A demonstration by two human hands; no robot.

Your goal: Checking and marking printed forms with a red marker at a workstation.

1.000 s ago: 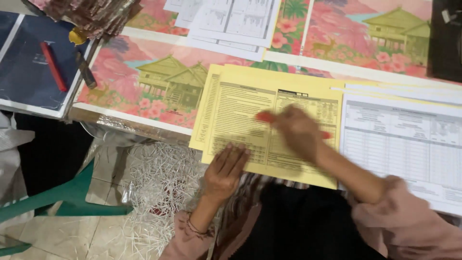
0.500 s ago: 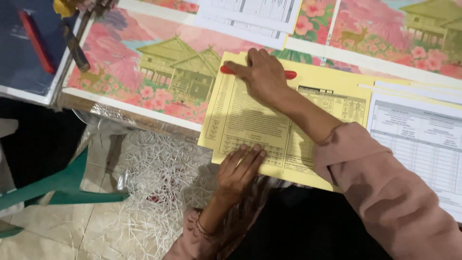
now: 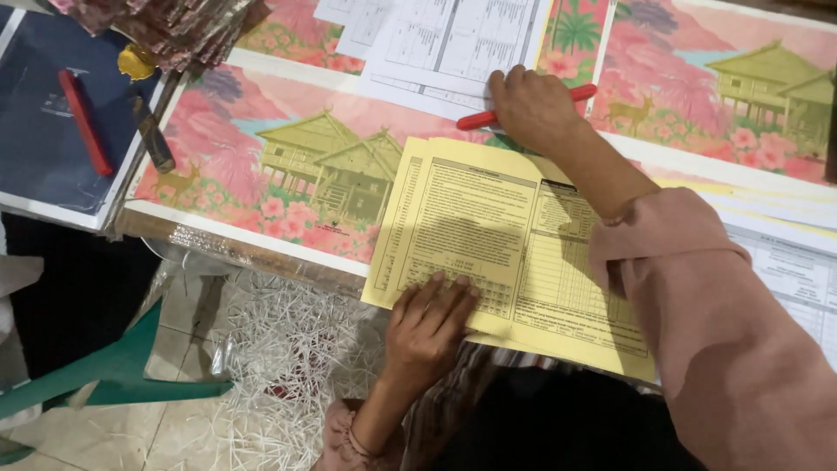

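Yellow form (image 3: 497,253) pinned flat by open left hand (image 3: 427,327) — right hand (image 3: 536,105), gripping red pen (image 3: 475,119), has moved up off it onto white sheets (image 3: 453,44) — writing paused.

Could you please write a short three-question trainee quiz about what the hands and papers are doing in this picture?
1. True or false: the right hand holds a red pen.
2. Which sheet does the left hand press flat?
A. the yellow form
B. the white printed sheets
C. the dark blue folder
3. What lies on the floor under the table edge?

Key
1. True.
2. A.
3. A pile of white shredded strips on clear plastic.
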